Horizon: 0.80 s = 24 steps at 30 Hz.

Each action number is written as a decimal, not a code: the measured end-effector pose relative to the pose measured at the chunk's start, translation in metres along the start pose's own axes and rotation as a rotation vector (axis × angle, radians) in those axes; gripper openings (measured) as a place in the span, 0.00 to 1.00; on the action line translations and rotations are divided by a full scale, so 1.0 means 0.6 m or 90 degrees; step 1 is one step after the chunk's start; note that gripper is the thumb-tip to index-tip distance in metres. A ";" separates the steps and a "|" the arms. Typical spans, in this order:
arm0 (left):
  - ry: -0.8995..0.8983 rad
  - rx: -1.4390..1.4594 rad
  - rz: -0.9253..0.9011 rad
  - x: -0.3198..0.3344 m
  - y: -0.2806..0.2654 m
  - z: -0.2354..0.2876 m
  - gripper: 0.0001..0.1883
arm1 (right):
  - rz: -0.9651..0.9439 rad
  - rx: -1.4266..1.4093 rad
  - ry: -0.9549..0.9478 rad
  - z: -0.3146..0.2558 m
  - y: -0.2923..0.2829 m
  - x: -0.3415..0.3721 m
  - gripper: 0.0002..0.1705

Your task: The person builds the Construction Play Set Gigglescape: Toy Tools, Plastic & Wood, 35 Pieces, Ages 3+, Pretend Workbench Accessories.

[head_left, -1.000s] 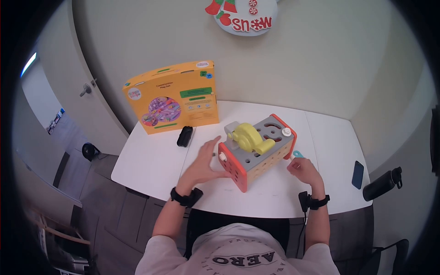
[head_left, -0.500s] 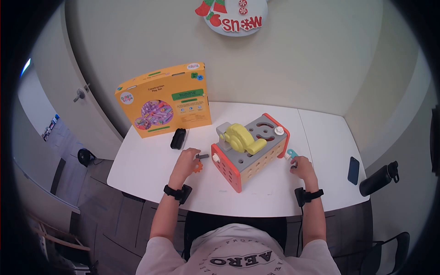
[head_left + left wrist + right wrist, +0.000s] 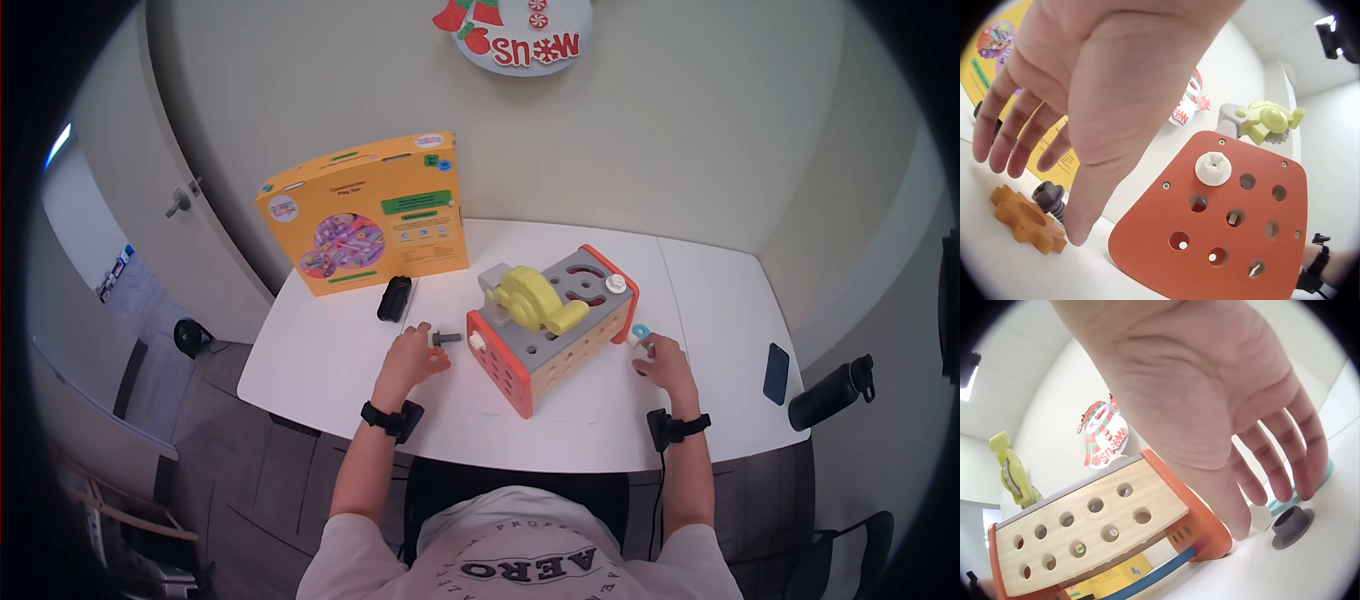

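A toy workbench (image 3: 585,345), grey-topped with orange end panels and a wooden front, stands on the table between both hands. A yellow-green toy saw (image 3: 530,298) sits on its top. My left hand (image 3: 405,362) hovers left of it, fingers loosely spread and nothing gripped. Beneath its fingers lie an orange gear (image 3: 1022,219) and a dark grey toy bolt (image 3: 1049,199), the thumb tip right by the bolt. At the workbench's right end, my right hand (image 3: 665,365) has relaxed fingers over a grey flanged piece (image 3: 1292,526), a white piece (image 3: 1261,519) and a teal piece (image 3: 1282,503).
A yellow play set box (image 3: 365,220) stands at the back left, a black case (image 3: 395,298) before it. Toward the right edge are a phone (image 3: 776,373) and a black bottle (image 3: 832,393). White nuts (image 3: 1214,167) sit on the workbench's panel and top.
My left hand has left the workbench's left end panel and moved left over the gear and bolt. My right hand stays near the right end, its fingers now looser.
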<state>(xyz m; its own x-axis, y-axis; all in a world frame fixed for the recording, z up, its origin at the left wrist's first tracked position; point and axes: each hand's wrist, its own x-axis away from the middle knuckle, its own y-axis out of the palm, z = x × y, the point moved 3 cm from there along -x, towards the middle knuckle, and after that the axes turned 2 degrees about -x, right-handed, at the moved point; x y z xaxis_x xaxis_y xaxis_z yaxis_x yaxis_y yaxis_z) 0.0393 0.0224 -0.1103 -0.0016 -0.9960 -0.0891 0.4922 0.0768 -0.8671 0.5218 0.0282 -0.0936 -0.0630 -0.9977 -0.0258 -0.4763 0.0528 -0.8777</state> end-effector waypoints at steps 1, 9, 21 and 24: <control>0.013 -0.021 -0.002 0.003 0.002 0.000 0.36 | 0.015 0.003 -0.002 0.002 0.000 0.001 0.27; -0.044 -0.098 -0.069 0.003 0.007 -0.001 0.35 | 0.091 -0.018 -0.096 -0.013 0.019 0.001 0.22; 0.036 0.080 -0.297 0.041 -0.098 0.053 0.31 | 0.086 0.040 -0.083 -0.038 0.026 0.000 0.21; 0.109 0.247 -0.356 0.046 -0.103 0.064 0.28 | 0.079 0.018 -0.106 -0.048 0.021 0.003 0.18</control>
<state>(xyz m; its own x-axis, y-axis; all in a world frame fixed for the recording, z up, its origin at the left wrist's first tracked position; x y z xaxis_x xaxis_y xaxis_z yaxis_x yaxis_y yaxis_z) 0.0424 -0.0116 -0.0406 -0.4665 -0.8576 0.2166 0.6527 -0.4990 -0.5701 0.4904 0.0283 -0.0913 0.0277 -0.9769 -0.2119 -0.4496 0.1772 -0.8755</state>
